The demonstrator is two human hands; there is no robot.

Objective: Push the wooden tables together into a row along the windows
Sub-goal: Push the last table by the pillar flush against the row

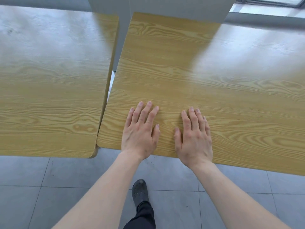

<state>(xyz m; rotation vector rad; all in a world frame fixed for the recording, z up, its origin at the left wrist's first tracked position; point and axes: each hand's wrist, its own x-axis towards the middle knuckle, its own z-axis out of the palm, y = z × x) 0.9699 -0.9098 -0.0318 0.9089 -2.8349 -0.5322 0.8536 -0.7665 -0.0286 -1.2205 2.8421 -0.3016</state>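
Observation:
Two wooden tables with yellow grain tops stand side by side below the windows. The left table (49,90) sits square to me. The right table (222,90) is slightly skewed, so the gap (113,63) between them is wide at the far end and closes near the front corners. My left hand (140,133) and my right hand (194,138) lie flat, palms down, fingers spread, on the near edge of the right table close to its left corner. Neither hand holds anything.
A white pillar (158,7) stands behind the tables at the gap. Window frames (272,2) run along the far right. Grey floor tiles (49,187) lie in front of the tables. My black shoe (140,190) is on the floor under my arms.

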